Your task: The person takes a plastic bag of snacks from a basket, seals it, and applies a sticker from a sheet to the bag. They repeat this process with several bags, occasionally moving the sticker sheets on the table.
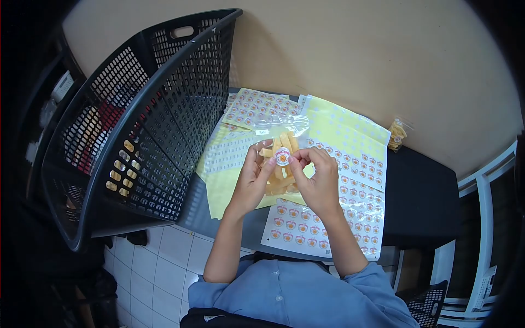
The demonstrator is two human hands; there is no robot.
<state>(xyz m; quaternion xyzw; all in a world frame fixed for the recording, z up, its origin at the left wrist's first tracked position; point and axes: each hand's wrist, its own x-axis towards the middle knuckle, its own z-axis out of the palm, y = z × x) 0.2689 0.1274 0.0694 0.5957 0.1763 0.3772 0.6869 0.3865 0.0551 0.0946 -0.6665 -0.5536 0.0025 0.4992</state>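
Between my two hands is a clear zip bag of pale yellow snack sticks, upright with its zip end away from me. A round white, red and orange sticker is on the front of the bag. My left hand grips the bag's left side, its thumb by the sticker. My right hand is at the right side, thumb and forefinger pinched at the sticker's edge. Under the bag lie a sheet of round stickers and yellow backing sheets.
A large black plastic basket with packed goods inside stands at the left. Another sticker sheet lies at the back. A second snack bag leans by the wall, near a black-covered surface. White floor tiles show below.
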